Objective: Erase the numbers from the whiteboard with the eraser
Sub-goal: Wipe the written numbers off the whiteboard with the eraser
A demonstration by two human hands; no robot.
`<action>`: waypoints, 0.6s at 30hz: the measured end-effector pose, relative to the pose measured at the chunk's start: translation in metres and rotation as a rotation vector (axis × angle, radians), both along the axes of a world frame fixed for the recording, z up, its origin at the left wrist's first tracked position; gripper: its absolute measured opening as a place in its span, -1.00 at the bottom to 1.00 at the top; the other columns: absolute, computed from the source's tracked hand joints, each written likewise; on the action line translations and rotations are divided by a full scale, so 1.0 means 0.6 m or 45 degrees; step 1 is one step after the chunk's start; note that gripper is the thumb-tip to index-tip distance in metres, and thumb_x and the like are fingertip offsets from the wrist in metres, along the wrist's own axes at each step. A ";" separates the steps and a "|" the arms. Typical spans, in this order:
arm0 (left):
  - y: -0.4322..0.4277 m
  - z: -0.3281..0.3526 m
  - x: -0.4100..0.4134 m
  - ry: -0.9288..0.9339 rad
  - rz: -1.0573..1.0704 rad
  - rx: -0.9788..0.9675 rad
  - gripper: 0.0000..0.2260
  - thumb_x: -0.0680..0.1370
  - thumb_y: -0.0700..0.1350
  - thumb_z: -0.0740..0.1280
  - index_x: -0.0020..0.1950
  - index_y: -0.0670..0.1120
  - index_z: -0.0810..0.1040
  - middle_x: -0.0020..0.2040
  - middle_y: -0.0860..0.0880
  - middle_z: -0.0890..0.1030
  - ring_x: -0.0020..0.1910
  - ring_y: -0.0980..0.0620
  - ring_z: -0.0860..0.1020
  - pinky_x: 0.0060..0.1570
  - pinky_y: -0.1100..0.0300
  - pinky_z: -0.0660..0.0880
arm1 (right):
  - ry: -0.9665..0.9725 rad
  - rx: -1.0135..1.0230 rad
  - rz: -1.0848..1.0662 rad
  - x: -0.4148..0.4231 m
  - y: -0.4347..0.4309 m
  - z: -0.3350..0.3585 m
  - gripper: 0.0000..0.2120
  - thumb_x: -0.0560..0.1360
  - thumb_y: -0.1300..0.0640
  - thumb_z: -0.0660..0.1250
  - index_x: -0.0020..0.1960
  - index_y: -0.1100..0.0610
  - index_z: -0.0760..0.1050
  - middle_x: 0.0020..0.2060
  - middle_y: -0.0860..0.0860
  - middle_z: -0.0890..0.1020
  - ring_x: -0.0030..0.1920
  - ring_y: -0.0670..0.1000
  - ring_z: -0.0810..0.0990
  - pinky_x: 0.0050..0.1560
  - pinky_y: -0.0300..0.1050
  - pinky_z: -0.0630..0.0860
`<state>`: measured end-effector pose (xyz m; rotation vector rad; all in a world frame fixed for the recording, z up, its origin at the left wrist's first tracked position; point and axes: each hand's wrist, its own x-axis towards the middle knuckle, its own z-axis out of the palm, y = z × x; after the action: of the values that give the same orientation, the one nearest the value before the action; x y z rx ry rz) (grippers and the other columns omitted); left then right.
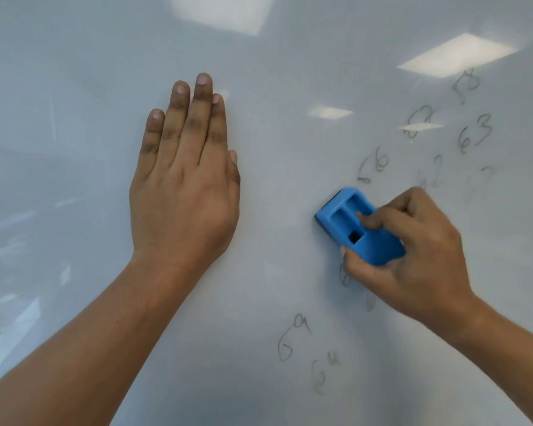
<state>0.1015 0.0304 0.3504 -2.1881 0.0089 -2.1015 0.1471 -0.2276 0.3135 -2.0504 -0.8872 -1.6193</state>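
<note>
The whiteboard (283,72) fills the whole view. My right hand (413,253) grips a blue plastic eraser (351,222) and presses it against the board right of centre. Faint grey handwritten numbers lie around it: a "66" (374,164) just above, a "63" (476,133) at the upper right, a "69" (293,338) and a "64" (323,376) below. Smudged digits show beside and under my right hand. My left hand (183,179) rests flat on the board left of the eraser, fingers together and pointing up, holding nothing.
The glossy board mirrors ceiling light panels, one reflected light panel (453,53) at the upper right. The board's left half carries no writing.
</note>
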 end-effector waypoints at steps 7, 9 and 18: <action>0.000 -0.001 -0.001 -0.008 0.000 0.001 -0.52 0.72 -0.09 0.03 0.62 -0.22 0.13 0.64 -0.14 0.11 0.63 -0.10 0.05 0.61 0.00 -0.05 | -0.052 -0.350 0.009 0.004 -0.016 -0.011 -0.64 0.26 -0.11 0.44 -0.07 0.12 0.65 -0.17 0.03 0.53 -0.29 0.04 0.43 -0.25 -0.08 0.39; -0.001 0.000 -0.002 -0.004 0.009 0.000 -0.52 0.72 -0.09 0.03 0.62 -0.22 0.13 0.64 -0.14 0.10 0.63 -0.10 0.05 0.61 0.00 -0.06 | 0.001 -0.072 -0.019 0.014 -0.036 0.023 -0.61 0.26 -0.14 0.44 -0.07 0.13 0.64 -0.17 0.01 0.49 -0.28 0.07 0.46 -0.28 -0.02 0.45; -0.003 0.000 -0.003 -0.007 -0.005 -0.014 -0.52 0.70 -0.09 0.05 0.60 -0.24 0.17 0.64 -0.14 0.13 0.62 -0.10 0.07 0.60 0.04 -0.09 | -0.014 -0.161 -0.063 0.021 -0.062 0.043 -0.59 0.31 -0.15 0.42 0.02 0.09 0.65 -0.13 0.00 0.54 -0.26 0.04 0.47 -0.23 -0.08 0.43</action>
<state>0.0994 0.0283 0.3505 -2.1902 0.0013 -2.1151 0.1598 -0.2648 0.3394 -2.1665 -0.9729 -1.6397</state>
